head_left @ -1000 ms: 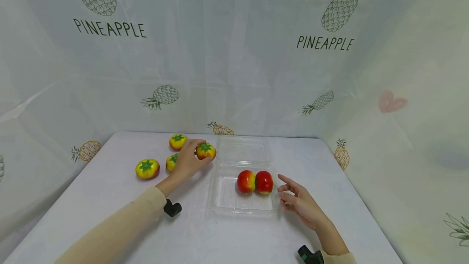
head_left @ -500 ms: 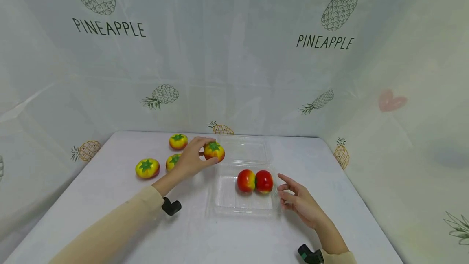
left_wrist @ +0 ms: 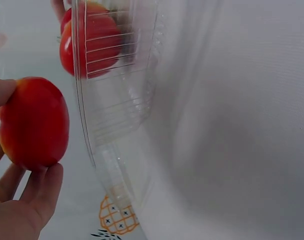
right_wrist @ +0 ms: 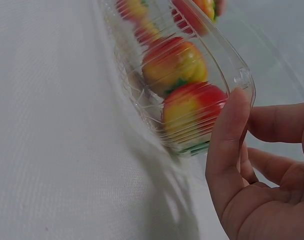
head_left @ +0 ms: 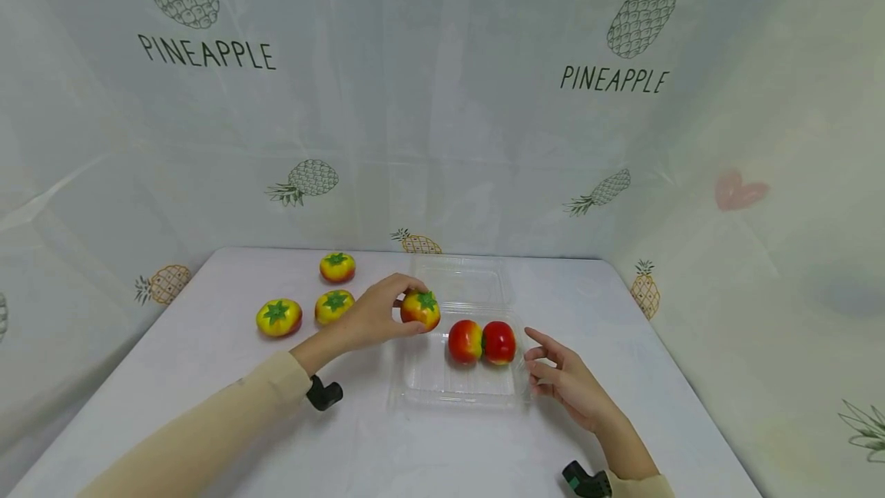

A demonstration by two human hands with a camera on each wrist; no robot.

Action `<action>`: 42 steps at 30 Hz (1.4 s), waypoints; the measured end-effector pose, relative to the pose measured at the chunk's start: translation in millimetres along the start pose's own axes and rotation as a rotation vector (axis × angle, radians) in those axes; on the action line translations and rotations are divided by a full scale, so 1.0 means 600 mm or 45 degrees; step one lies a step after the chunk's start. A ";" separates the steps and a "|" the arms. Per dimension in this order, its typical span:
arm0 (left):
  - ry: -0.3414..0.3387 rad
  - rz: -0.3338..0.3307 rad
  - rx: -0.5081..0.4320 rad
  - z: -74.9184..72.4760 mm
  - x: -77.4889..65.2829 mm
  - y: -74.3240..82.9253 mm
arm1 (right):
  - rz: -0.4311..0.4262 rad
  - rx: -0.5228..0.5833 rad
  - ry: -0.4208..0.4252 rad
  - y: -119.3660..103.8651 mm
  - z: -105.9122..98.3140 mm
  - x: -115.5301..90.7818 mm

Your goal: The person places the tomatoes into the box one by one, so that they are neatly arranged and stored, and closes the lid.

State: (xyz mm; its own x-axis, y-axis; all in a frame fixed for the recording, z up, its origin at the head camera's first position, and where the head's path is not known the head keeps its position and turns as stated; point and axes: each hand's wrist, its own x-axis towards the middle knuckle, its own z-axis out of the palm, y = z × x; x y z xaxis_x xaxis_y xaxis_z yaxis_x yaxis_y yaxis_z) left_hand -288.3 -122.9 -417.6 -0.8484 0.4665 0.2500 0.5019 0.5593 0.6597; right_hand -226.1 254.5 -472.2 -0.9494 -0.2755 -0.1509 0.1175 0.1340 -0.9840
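Observation:
My left hand (head_left: 376,313) grips a red and yellow toy tomato (head_left: 420,310) with a green star-shaped top, over the left side of a clear plastic clamshell box (head_left: 429,386). In the left wrist view this tomato (left_wrist: 34,124) shows its red underside, with thumb and fingers at opposite sides. Two more tomatoes (head_left: 465,342) lie side by side inside the box, towards its right. At the box's right edge, my right hand (head_left: 563,383) pinches the rim; its thumb (right_wrist: 229,132) lies against the clear wall in the right wrist view.
Three tomatoes stand on the white table (head_left: 346,444) at the left: one at the back (head_left: 337,267), one in the middle (head_left: 335,305), one farther left (head_left: 279,318). The box's lid (head_left: 459,281) lies folded back behind it. A pineapple-print curtain (head_left: 442,114) hangs behind.
My left hand has carried the tomato rightward from beside the box to over its left part, lowering it lately. The middle loose tomato now shows more fully. My right hand stays in place.

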 end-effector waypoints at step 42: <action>-0.329 0.108 0.344 0.049 0.021 -0.002 | 0.014 -0.003 -0.003 -0.001 -0.001 0.000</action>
State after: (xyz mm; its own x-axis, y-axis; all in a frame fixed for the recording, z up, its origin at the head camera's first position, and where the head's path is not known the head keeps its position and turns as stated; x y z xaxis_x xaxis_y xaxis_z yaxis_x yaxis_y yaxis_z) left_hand -294.6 -97.4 -436.0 -0.7488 0.6571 0.0865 0.6243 0.6556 0.4248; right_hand -226.6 255.2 -471.5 -0.9473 -0.2765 -0.1620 0.1273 0.1392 -0.9821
